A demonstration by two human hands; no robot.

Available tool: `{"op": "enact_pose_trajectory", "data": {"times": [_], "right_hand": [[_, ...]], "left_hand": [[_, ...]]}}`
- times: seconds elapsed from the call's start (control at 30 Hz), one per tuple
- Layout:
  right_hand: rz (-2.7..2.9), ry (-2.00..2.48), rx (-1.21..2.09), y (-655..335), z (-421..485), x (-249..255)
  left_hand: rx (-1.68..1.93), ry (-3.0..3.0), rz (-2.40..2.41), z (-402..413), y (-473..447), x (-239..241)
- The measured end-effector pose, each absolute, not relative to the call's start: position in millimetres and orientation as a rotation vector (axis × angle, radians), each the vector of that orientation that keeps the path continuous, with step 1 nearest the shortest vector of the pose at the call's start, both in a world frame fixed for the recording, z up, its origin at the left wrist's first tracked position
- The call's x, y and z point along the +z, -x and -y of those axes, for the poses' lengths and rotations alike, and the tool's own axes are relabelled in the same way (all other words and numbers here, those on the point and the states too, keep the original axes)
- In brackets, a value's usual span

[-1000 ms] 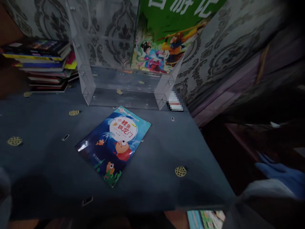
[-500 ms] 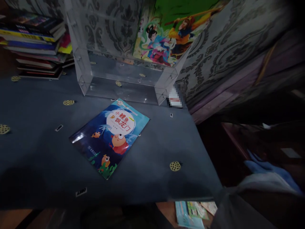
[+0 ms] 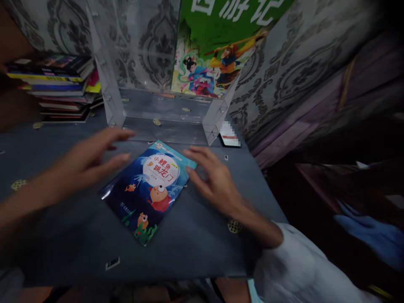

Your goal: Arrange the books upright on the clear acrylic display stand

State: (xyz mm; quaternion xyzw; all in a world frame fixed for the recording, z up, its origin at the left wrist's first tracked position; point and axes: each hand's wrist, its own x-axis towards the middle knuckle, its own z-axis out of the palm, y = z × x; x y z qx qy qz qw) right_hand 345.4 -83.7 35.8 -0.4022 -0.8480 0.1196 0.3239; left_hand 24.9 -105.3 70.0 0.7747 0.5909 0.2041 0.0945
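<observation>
A blue picture book (image 3: pixel 142 189) with orange fish on its glossy cover lies slanted on the table (image 3: pixel 195 248). To its left, my left hand (image 3: pixel 94 155) hovers with thumb and fingers apart, slightly blurred. My right hand (image 3: pixel 211 172) is over the book's upper right corner, its thumb and fingers spread around that edge; whether it touches the cover I cannot tell. Behind the book stands a clear plastic rack (image 3: pixel 167 132). A green book (image 3: pixel 205 63) with cartoon figures leans in the rack's right part.
A stack of books (image 3: pixel 63 88) stands at the back left. Beside the rack's right foot is a phone-like object (image 3: pixel 230 136), partly pixelated. Patterned wallpaper (image 3: pixel 158 46) rises behind. Past the table's right edge, blue cloth (image 3: pixel 369 235) lies in a dark area.
Both my hands have come into view, one on each side of the blue picture book. The view has tilted up a little, showing more of the green book. The blue book looks unmoved.
</observation>
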Motion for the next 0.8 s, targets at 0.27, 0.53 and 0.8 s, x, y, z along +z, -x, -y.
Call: {"op": "enact_pose_trajectory", "data": {"times": [0.27, 0.53, 0.8], "right_hand": [[2.43, 1.176, 0.313, -340, 69, -25], [2.458, 1.224, 0.183, -345, 85, -16], [2.631, 1.138, 0.163, -332, 71, 4]], "left_hand": [[0.394, -2.387, -1.609, 99, -43, 2], [0.335, -2.398, -1.589, 96, -55, 0], [0.318, -2.464, -1.504, 87, -57, -2]]}}
